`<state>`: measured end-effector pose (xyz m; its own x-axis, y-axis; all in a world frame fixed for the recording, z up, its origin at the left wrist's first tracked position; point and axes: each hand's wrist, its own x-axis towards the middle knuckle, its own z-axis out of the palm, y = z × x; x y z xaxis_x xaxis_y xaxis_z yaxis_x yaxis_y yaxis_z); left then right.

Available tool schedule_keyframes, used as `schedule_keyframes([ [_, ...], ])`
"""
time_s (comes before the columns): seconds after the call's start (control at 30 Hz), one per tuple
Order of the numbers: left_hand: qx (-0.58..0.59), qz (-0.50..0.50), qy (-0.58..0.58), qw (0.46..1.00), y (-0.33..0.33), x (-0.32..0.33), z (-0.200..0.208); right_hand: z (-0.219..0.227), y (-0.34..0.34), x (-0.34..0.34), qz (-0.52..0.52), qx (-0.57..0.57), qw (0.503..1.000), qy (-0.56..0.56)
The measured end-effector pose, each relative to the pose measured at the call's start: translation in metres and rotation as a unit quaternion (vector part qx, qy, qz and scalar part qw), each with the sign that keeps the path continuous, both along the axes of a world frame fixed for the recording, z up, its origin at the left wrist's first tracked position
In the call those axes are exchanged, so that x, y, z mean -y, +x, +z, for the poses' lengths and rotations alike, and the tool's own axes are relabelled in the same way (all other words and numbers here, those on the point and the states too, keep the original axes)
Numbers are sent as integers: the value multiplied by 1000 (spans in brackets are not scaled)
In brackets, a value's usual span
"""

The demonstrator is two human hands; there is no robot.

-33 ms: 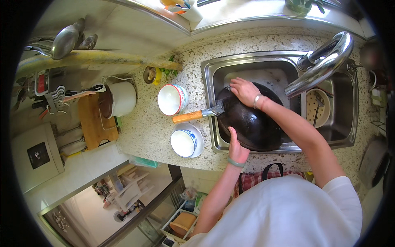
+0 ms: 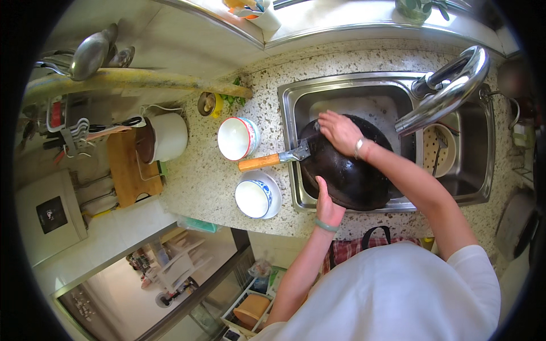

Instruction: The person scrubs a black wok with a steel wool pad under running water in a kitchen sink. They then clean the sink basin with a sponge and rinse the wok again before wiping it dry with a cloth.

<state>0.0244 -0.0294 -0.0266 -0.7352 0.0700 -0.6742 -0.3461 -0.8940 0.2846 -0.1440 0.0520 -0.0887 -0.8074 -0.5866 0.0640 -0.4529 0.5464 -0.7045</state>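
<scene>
A dark wok (image 2: 355,179) lies bottom up in the left sink basin, its underside wet and shiny. Its wooden handle (image 2: 259,162) sticks out leftward over the sink's edge and the counter. My left hand (image 2: 330,209), with a green bangle at the wrist, grips the near rim, thumb up against the side and fingers hidden beneath. Across the far part of the wok's underside lies my right hand (image 2: 342,133), palm down, fingers stretched out. Anything under that palm is hidden. Whitish, sudsy water shows in the basin behind the wok.
Left of the sink (image 2: 287,94) stand a red-rimmed bowl (image 2: 234,139) and a blue-patterned bowl (image 2: 253,199). A chrome faucet (image 2: 449,94) arches over the divider. The right basin holds a perforated cream strainer (image 2: 432,153) with a dark utensil. A white pot (image 2: 170,137) stands farther left.
My right hand has shifted slightly toward me across the wok's underside, its wrist a little lower. The left hand keeps its place at the rim.
</scene>
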Motion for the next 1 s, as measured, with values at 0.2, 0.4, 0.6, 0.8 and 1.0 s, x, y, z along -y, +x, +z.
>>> schedule_keyframes([
  [0.2,10,28,-71,997,13,-5,-8,77,97,-13,103,-122,987,-24],
  [0.4,3,-6,-23,1000,-1,-5,0,-12,-22,11,8,0,995,102],
  [0.6,-3,28,-11,1000,9,-2,-11,14,44,-40,15,-33,999,-14],
  [0.8,16,14,-10,1000,8,0,4,30,19,5,49,34,998,16],
  [1.0,-26,46,-23,998,-7,27,-1,4,-9,30,10,26,998,-47],
])
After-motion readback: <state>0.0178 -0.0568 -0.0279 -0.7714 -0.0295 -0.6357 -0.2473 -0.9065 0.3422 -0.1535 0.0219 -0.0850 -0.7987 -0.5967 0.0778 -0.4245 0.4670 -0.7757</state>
